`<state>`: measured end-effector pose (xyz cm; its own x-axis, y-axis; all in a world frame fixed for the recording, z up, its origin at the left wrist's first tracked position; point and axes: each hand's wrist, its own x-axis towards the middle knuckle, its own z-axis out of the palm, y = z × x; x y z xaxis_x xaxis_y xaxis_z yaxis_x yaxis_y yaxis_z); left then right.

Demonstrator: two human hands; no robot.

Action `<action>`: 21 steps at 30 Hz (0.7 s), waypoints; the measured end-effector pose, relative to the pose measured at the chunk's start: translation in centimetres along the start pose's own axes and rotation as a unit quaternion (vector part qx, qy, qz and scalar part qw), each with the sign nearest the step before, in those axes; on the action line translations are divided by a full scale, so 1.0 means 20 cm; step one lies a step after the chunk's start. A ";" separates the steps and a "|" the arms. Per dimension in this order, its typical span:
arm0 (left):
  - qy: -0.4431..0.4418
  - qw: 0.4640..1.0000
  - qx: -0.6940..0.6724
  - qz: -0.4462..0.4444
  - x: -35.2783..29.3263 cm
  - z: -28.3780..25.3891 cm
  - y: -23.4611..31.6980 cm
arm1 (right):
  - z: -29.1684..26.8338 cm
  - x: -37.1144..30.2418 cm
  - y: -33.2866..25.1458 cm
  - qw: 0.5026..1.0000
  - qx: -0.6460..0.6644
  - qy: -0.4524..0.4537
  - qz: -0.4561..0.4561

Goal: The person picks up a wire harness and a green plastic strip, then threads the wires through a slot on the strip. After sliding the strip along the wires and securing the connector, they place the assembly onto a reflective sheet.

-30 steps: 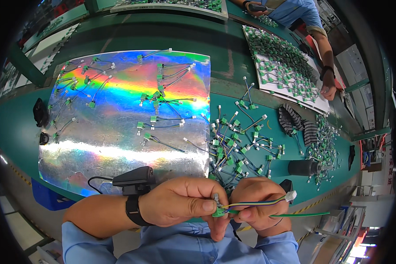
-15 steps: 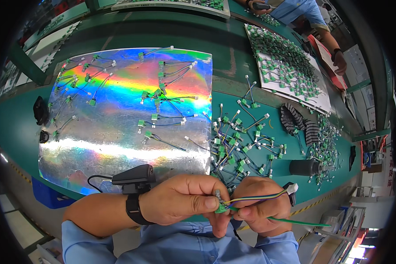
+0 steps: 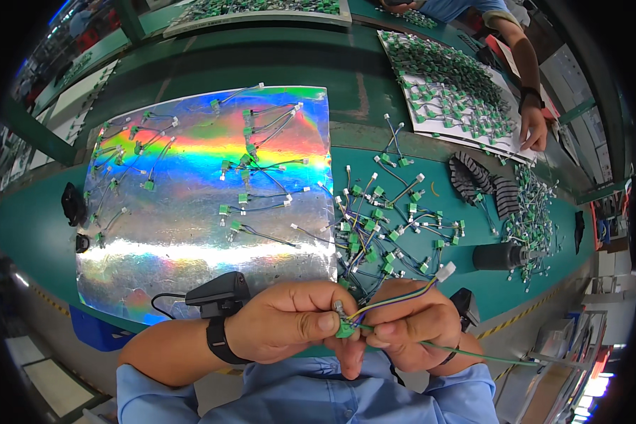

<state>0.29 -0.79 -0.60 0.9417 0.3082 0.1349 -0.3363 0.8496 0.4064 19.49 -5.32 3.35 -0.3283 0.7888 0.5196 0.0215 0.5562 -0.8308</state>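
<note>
My left fingers (image 3: 319, 325) pinch a small green board (image 3: 347, 328), my right fingers (image 3: 392, 333) a thin green stick (image 3: 473, 352). A white plastic plug (image 3: 446, 271) tilts higher now; beyond lies bare silver sheet (image 3: 283, 267).

On the bench (image 3: 32, 219), sheet (image 3: 184, 219) left, heap of wired parts (image 3: 371, 225) to its right (cylinder (image 3: 497, 257) farther right)

A green-topped workbench (image 3: 32, 212) spans the foreground, its edges bowed by the lens. A dark green metal post (image 3: 39, 131) stands at the left, and a green crossbar (image 3: 583, 109) runs at the right. Below, grey floor (image 3: 56, 336) carries yellow-and-black hazard tape (image 3: 544, 300). A metal rack (image 3: 558, 381) stands lower right; the white glare (image 3: 599, 387) beside it is perhaps daylight.
</note>
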 end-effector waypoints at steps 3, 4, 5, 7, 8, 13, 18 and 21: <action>0.006 1.000 -0.007 0.001 0.01 0.01 0.01 | 0.00 0.00 0.04 0.995 -0.059 0.020 -0.073; 0.010 1.000 -0.011 0.003 0.01 0.01 0.01 | 0.01 0.00 0.05 0.992 -0.078 0.026 -0.097; 0.011 1.000 -0.009 0.001 0.01 0.02 0.02 | 0.01 0.00 0.04 0.992 -0.078 0.029 -0.099; 0.022 1.000 -0.016 0.008 0.00 0.02 0.01 | 0.01 0.01 0.03 0.982 -0.153 0.013 -0.113; 0.027 0.999 -0.019 0.012 0.00 0.02 0.01 | 0.01 0.01 0.03 0.974 -0.191 0.005 -0.119; 0.028 0.999 -0.019 0.001 0.00 0.03 0.02 | 0.01 0.01 0.03 0.970 -0.204 0.027 -0.131; 0.023 1.000 -0.007 0.009 0.00 0.04 0.03 | -0.03 0.04 0.04 0.995 -0.038 0.014 -0.086; 0.015 1.000 -0.012 0.004 0.00 0.03 0.03 | -0.01 0.04 0.05 0.997 -0.015 0.023 -0.077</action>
<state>0.12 -0.49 0.17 0.9385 0.3272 0.1101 -0.3438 0.8567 0.3845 19.48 -4.06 3.04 -0.2872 0.7043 0.6492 0.0022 0.6783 -0.7348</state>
